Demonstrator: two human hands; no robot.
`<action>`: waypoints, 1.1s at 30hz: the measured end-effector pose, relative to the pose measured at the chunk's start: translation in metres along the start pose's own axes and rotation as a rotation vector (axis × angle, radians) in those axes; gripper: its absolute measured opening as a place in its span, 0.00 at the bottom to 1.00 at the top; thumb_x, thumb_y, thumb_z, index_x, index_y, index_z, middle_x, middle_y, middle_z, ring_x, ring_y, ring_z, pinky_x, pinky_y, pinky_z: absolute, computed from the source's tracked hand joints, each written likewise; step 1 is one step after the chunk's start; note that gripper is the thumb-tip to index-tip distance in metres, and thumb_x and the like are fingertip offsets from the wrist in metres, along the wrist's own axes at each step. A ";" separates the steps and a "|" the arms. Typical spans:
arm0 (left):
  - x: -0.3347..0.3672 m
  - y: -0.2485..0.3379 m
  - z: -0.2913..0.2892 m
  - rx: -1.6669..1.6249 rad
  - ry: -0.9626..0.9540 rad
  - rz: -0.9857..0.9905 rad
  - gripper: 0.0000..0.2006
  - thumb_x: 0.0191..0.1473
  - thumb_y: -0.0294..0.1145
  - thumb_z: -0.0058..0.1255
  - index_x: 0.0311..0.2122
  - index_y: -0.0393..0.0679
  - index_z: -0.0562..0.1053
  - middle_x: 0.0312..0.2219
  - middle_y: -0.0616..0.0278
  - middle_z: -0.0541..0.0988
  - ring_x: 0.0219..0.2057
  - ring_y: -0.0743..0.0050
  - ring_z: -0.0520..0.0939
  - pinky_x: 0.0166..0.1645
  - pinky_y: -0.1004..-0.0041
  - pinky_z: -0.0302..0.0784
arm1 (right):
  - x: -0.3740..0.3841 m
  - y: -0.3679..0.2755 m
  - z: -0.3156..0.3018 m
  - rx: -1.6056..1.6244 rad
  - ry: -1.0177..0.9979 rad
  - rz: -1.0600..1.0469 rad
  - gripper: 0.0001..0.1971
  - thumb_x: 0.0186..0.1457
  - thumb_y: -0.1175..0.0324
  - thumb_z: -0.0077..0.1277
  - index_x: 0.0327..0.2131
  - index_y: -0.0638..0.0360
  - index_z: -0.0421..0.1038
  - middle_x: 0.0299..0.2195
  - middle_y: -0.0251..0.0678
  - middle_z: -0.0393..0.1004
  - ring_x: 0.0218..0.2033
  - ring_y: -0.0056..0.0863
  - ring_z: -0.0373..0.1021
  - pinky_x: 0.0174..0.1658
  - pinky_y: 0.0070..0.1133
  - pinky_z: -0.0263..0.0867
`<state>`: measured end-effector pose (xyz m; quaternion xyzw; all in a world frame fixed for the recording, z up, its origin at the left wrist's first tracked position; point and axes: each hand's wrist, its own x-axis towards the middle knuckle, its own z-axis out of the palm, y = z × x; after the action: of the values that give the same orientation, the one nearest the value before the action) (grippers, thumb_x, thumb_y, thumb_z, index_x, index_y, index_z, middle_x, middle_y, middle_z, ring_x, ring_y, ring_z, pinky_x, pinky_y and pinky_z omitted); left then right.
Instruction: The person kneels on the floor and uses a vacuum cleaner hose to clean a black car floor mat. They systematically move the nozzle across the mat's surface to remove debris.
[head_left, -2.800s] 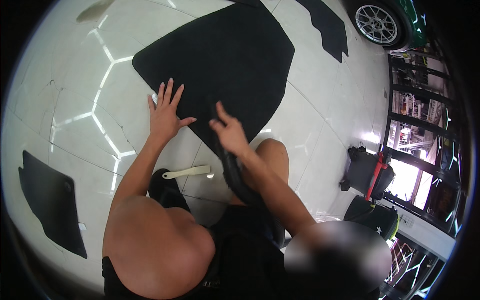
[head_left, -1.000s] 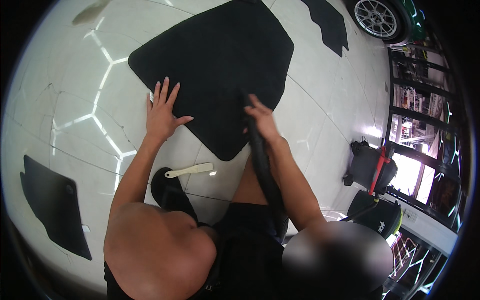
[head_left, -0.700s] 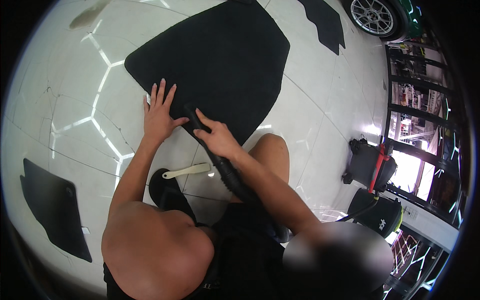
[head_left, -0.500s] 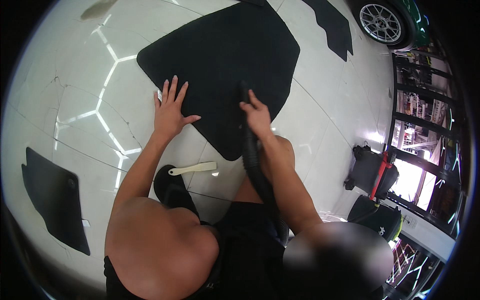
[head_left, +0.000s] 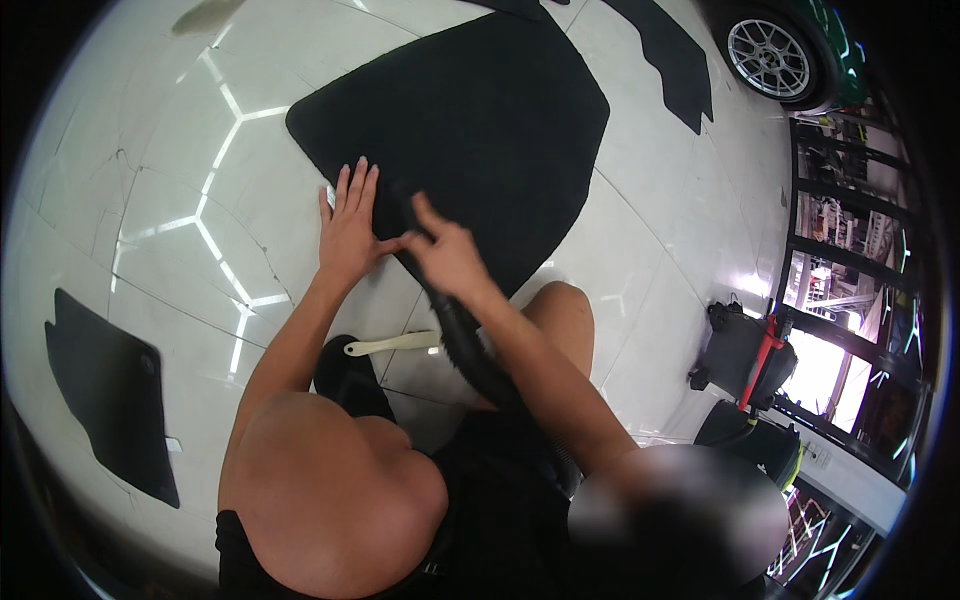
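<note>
My mat [head_left: 480,130] is plain solid black, and so is my hose [head_left: 464,350]. The handled tool [head_left: 400,343] is cream. Floor [head_left: 650,320] is off-white with a thin dark grid, plus white hexagon-ish reflections [head_left: 198,218]. Wheel [head_left: 768,58] is silver, bar [head_left: 763,365] red.

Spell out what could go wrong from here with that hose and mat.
The right hand, gripping the black ribbed hose, is right by the left thumb, so the hose end might knock the left hand.
The black mat lies on a glossy tiled floor and could slide or bunch if pushed.
The cream long-handled tool lies by the black shoe and might get kicked.
</note>
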<state>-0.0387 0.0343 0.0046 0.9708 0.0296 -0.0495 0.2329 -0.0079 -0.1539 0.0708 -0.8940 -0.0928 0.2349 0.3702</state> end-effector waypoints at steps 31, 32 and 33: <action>0.002 0.013 -0.007 -0.069 0.044 0.017 0.64 0.42 0.63 0.76 0.79 0.49 0.55 0.80 0.59 0.52 0.80 0.53 0.51 0.80 0.38 0.42 | -0.037 0.078 -0.079 0.309 0.278 0.354 0.35 0.65 0.64 0.55 0.73 0.63 0.61 0.56 0.62 0.80 0.60 0.53 0.77 0.65 0.32 0.71; 0.004 0.021 -0.004 -0.069 0.046 0.022 0.64 0.41 0.63 0.76 0.78 0.48 0.56 0.79 0.58 0.54 0.80 0.53 0.52 0.80 0.38 0.43 | -0.042 0.085 -0.059 0.012 0.347 0.203 0.36 0.65 0.62 0.56 0.74 0.62 0.60 0.55 0.65 0.79 0.61 0.57 0.76 0.66 0.33 0.70; 0.003 0.013 -0.004 -0.071 0.061 0.023 0.64 0.41 0.63 0.76 0.78 0.48 0.56 0.79 0.58 0.54 0.80 0.52 0.52 0.80 0.38 0.43 | -0.049 0.072 -0.032 -0.102 0.297 0.202 0.37 0.64 0.58 0.58 0.73 0.58 0.62 0.55 0.66 0.78 0.62 0.60 0.74 0.67 0.34 0.68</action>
<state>-0.0347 0.0242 0.0134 0.9632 0.0270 -0.0163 0.2669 -0.0359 -0.2413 0.0570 -0.9413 0.0414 0.1312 0.3084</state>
